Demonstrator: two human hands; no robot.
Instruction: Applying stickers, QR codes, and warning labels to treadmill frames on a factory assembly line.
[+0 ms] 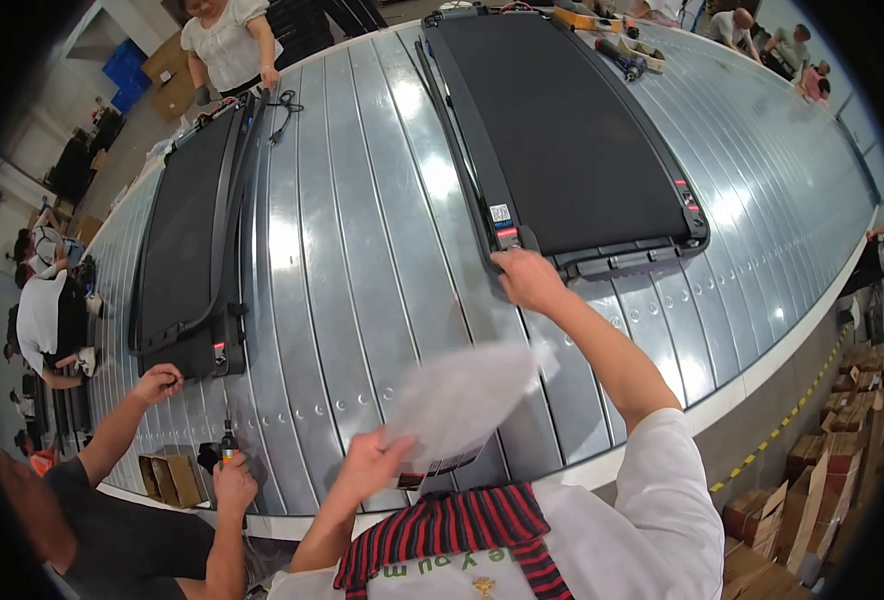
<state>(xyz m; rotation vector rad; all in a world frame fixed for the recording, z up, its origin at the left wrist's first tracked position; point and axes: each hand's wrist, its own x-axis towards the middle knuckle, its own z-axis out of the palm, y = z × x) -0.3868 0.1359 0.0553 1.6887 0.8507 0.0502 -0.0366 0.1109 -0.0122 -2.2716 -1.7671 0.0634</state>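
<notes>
My left hand (370, 465) grips the edge of a whitish translucent plastic bag (467, 400), blurred by motion, with dark printing along its lower edge. My right hand (534, 280) reaches forward to the near left corner of a black treadmill (582, 150) lying flat on the metal-slatted line. Its fingers are curled against that corner, just below red and white stickers; the fingertips are partly hidden.
A second black treadmill (187, 230) lies to the left. Beside me a co-worker in a dark shirt holds a power screwdriver (229, 440) near a small cardboard box (170, 480). Another person in white stands across the line. Cardboard boxes (802, 500) are stacked at right.
</notes>
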